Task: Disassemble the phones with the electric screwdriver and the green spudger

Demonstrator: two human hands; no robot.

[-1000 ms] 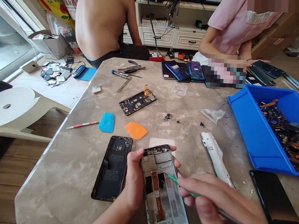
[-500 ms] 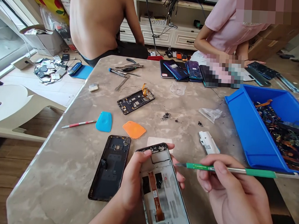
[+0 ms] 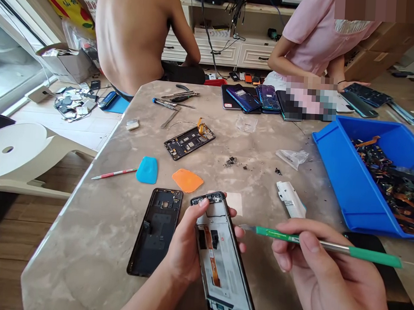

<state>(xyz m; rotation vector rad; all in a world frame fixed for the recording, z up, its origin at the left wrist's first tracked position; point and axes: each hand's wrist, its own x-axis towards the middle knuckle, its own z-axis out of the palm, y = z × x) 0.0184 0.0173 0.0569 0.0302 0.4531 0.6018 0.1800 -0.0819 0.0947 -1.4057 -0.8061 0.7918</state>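
My left hand (image 3: 184, 251) is wrapped round an opened phone frame (image 3: 222, 267), its insides and an orange flex cable facing up, tilted slightly on its edge. My right hand (image 3: 328, 277) pinches a green-handled prying tool (image 3: 327, 247), held level with its tip pointing left, just right of the phone and clear of it. A black phone back cover (image 3: 156, 231) lies flat on the marble table (image 3: 84, 241) beside my left hand.
An orange pick (image 3: 187, 180), a blue pick (image 3: 147, 170), a red-tipped stick (image 3: 114, 173) and a circuit board (image 3: 189, 141) lie mid-table. A blue bin (image 3: 340, 180) of parts stands right. A white tool (image 3: 290, 199) lies near it. Two people sit beyond the table.
The phone frame has tilted and shifted a little left in my left hand. The green tool has dropped slightly and stays lifted off the phone, where its tip was a second ago.
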